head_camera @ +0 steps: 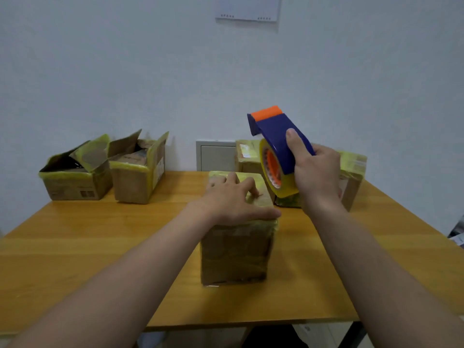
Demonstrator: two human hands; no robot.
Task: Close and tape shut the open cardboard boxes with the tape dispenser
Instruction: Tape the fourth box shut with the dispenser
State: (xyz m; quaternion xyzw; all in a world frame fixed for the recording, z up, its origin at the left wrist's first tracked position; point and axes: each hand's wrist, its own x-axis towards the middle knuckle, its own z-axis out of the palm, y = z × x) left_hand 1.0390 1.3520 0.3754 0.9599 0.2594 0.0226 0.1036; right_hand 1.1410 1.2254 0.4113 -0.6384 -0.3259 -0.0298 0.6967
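Note:
A closed cardboard box (pixel 236 254) wrapped in yellowish tape stands at the middle of the wooden table (pixel 105 237). My left hand (pixel 233 199) lies flat on its top, fingers spread. My right hand (pixel 317 177) grips a blue tape dispenser (pixel 278 136) with an orange tip and a yellow tape roll, held in the air just right of the box top and tilted. Two open boxes stand at the far left: one (pixel 75 179) with loose flaps, one (pixel 138 177) with raised flaps.
Closed taped boxes sit behind the dispenser, one (pixel 248 159) at the wall and one (pixel 354 177) behind my right hand. A white wall panel (pixel 216 156) is at the table's back edge. The table's front edge runs near my forearms.

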